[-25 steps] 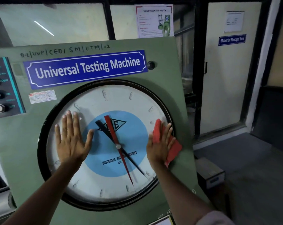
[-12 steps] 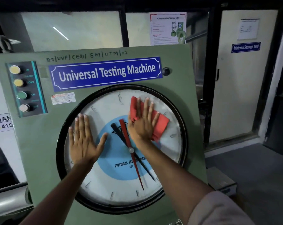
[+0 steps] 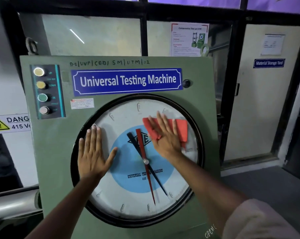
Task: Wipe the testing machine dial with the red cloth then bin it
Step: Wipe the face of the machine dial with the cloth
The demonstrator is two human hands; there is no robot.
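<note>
The right hand (image 3: 164, 137) is pressing the cloth (image 3: 180, 128) flat against the dial (image 3: 128, 200), upper right of its hub, fingers spread over it, not gripping. The left hand (image 3: 92, 152) is lying open, empty, left of the hub.

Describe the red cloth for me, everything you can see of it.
The red cloth is a thin, plain orange-red fabric, folded or bunched with creases along its left edge. It lies flat against the upper right of the dial, partly over the white ring and the blue centre's edge. The right hand presses it with open palm and spread fingers, covering its middle. Its right corner droops slightly.
</note>
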